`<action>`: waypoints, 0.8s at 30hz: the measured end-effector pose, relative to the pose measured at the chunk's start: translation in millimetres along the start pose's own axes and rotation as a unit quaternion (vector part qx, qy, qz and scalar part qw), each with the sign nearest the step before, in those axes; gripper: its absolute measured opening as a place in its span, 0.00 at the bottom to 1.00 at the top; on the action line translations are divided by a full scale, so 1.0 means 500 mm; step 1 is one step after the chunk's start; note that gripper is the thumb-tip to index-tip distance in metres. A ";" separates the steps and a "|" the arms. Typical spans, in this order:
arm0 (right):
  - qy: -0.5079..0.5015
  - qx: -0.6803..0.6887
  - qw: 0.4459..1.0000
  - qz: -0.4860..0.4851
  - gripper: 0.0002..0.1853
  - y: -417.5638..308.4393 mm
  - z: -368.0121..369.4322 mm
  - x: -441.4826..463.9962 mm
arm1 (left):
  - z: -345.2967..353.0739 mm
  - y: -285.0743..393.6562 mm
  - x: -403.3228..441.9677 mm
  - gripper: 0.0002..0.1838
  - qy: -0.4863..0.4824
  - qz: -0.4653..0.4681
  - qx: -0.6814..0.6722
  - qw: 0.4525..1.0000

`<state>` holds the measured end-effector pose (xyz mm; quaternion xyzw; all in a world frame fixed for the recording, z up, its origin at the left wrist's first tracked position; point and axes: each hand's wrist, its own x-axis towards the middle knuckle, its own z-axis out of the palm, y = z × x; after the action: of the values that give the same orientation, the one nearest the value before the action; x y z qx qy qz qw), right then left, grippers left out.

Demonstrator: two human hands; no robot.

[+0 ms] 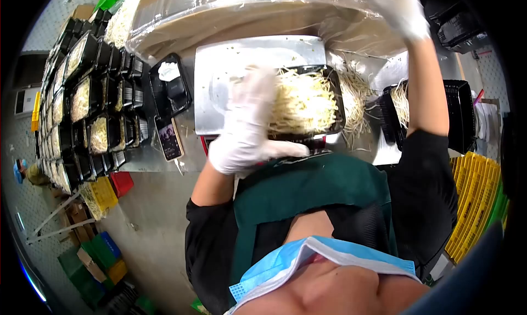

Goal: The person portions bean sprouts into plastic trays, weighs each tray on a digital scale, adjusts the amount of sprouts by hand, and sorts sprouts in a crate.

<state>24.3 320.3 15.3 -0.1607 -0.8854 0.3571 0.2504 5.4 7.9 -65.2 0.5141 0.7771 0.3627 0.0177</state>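
My left hand (247, 117), in a white glove, is at the left side of a black tray (339, 103) heaped with bean sprouts (306, 102). Its fingers stretch forward and its thumb points right along the tray's near side; motion blurs the fingertips, so I cannot tell if they touch the sprouts. The tray stands on a flat metal plate (211, 90). High on the right, my right hand (403, 10), also gloved, reaches over the plastic lining (263, 13) of a large container. Its fingers are blurred and partly cut off by the frame edge.
Loose sprouts (354, 95) lie right of the plate. A phone (169, 139) and a black tray (169, 84) are on the left. Stacked filled trays (82, 101) rise at far left. More black trays (458, 114) stand right, above yellow crates (472, 200).
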 end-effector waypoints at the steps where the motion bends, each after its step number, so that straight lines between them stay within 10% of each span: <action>1: 0.048 -0.095 0.994 0.033 0.13 -0.012 -0.028 -0.046 | -0.010 -0.014 -0.017 0.60 0.058 -0.013 -0.095 0.994; 3: -0.016 0.178 0.951 -0.251 0.09 0.016 -0.042 -0.144 | -0.041 -0.001 0.040 0.55 0.293 -0.230 -0.495 0.785; 6: -0.099 0.176 0.911 -0.360 0.20 -0.015 -0.008 -0.233 | -0.092 -0.060 0.002 0.41 0.118 -0.121 -0.699 0.695; 9: -0.147 0.341 0.892 -0.256 0.24 -0.022 0.022 -0.285 | -0.105 0.011 0.018 0.34 0.167 -0.144 -0.485 0.846; 12: -0.063 0.461 0.882 -0.074 0.37 -0.075 0.046 -0.319 | -0.091 0.036 -0.004 0.34 0.224 -0.100 -0.349 0.904; 17: -0.090 0.469 0.878 0.027 0.21 -0.017 0.094 -0.342 | -0.075 -0.036 -0.037 0.18 0.087 -0.130 -0.349 0.924; 19: -0.009 0.399 0.915 0.055 0.16 0.012 0.110 -0.351 | -0.075 0.010 -0.036 0.12 0.132 -0.181 -0.266 0.938; 21: 0.085 0.006 0.984 -0.155 0.13 0.032 0.121 -0.311 | -0.020 -0.044 -0.025 0.14 0.215 -0.093 -0.239 0.942; 24: 0.105 -0.070 0.984 -0.126 0.17 0.084 0.156 -0.257 | 0.009 -0.096 0.033 0.15 0.163 -0.074 -0.081 0.981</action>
<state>90.9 246.6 -105.2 -0.1015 -0.8901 0.2410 0.3733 -38.4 13.6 -91.0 0.3864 0.7733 0.5010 -0.0406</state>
